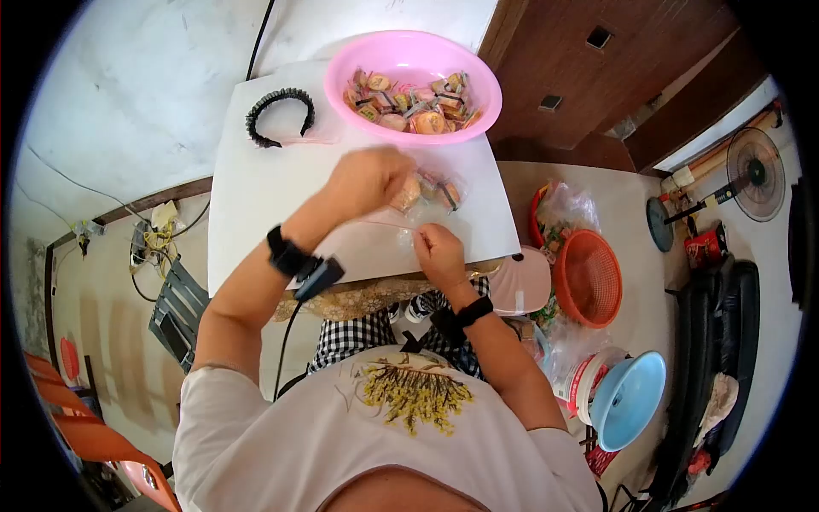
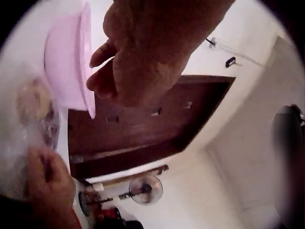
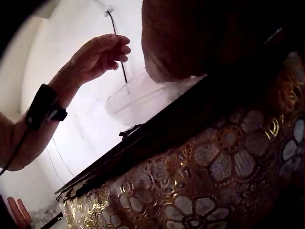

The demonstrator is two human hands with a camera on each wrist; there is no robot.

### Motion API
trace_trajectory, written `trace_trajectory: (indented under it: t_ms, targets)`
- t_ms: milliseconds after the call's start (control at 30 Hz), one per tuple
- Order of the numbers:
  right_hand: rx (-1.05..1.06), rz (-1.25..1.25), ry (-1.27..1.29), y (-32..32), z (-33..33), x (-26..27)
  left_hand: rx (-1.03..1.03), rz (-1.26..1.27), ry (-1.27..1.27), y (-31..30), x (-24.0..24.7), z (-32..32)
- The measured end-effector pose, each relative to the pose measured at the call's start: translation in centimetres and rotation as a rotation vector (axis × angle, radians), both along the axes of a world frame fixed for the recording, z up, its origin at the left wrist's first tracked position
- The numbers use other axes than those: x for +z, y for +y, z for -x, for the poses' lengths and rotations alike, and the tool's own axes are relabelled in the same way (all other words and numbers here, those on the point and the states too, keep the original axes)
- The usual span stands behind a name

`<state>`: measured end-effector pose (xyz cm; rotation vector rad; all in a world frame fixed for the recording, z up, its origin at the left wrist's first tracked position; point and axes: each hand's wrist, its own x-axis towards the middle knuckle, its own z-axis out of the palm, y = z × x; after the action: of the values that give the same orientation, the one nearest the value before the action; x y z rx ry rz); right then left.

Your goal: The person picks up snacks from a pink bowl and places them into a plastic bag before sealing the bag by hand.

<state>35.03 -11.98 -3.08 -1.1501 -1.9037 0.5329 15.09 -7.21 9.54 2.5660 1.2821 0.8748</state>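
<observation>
Pinching the clear bag [image 1: 461, 184] with its right fingers, the right hand [image 1: 441, 254] sat low over the near part of the white bench [image 1: 256, 200]. The bag lay over the bench top, wrapped snacks [image 1: 408, 194] in it, near side of the pink basin [image 1: 401, 53]. Left hand [image 1: 367, 183] was up above the bench, left of the bag and apart from it. Left fingers released: loosely bent, thumb clear of them in the right wrist view, nothing seen in the grasp. Head view blurred there, so couldn't tell about any thin strand.

Basin stood at the far edge, more wrapped snacks piled inside. Black headband [image 1: 290, 94] lay left of it on the bench. Gold patterned cloth [image 1: 341, 303] hung below the near edge.

Floor, right side: orange basket [image 1: 589, 290] near the bench, light-blue basin [image 1: 636, 397] closer to the person, standing fan [image 1: 755, 173] farther out. Black straps were on both wrists.
</observation>
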Motion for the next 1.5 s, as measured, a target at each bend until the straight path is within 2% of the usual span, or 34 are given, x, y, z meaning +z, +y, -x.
trace_trajectory:
  t_ms: [67, 167, 267, 367, 667, 767, 867, 967, 1067, 1167, 1267, 1367, 1433, 1500]
  targets:
    - [0.007, 0.007, 0.032, -0.2, -0.1, -0.1, 0.094, -0.095, -0.128, 5.0, -0.9, -0.8]
    - [-0.001, -0.088, 0.044, -0.1, -0.2, -0.4, 0.181, -0.027, 0.011, 11.9, -4.2, -1.6]
    - [0.011, -0.006, 0.084, -0.3, -0.3, 0.0, 0.363, 0.176, 0.204, 12.7, -2.6, -4.0]
    - [0.032, -0.004, 0.067, -0.3, -0.3, 0.5, 0.424, 0.176, 0.169, 14.3, -3.6, -5.0]
    - [0.017, -0.031, 0.03, -0.3, -0.3, -0.2, 0.358, 0.109, 0.097, 14.4, -4.4, -5.3]
    - [-0.005, -0.083, 0.049, -0.3, 0.0, 0.1, 0.366, 0.142, 0.161, 15.0, -5.2, -5.0]
    - [-0.017, -0.096, 0.045, -0.3, 0.1, -0.3, 0.488, 0.273, 0.205, 13.4, -3.3, -5.7]
    - [-0.025, -0.164, 0.03, 0.0, 0.1, -1.0, 0.48, 0.231, 0.142, 13.7, -4.1, -5.7]
    - [-0.024, -0.106, -0.005, -0.3, 0.0, -0.4, 0.44, 0.247, 0.146, 13.9, -4.1, -5.6]
    - [-0.032, -0.108, -0.012, -0.3, 0.1, -0.3, 0.333, 0.157, 0.032, 14.6, -4.8, -4.5]
    - [-0.026, -0.151, -0.039, -0.2, 0.1, -0.7, 0.333, -0.057, -0.223, 13.8, -5.0, -2.5]
    - [-0.04, -0.103, -0.067, -0.1, 0.1, -0.8, 0.278, 0.348, -0.881, 9.6, -4.1, 0.1]
    - [-0.052, -0.073, -0.035, 0.0, 0.1, -1.3, 0.304, 0.593, -1.131, 3.4, -1.5, 1.6]
    - [-0.039, -0.097, -0.034, 0.4, 0.0, -1.8, 0.324, 0.629, -1.106, -1.1, -2.3, 3.1]
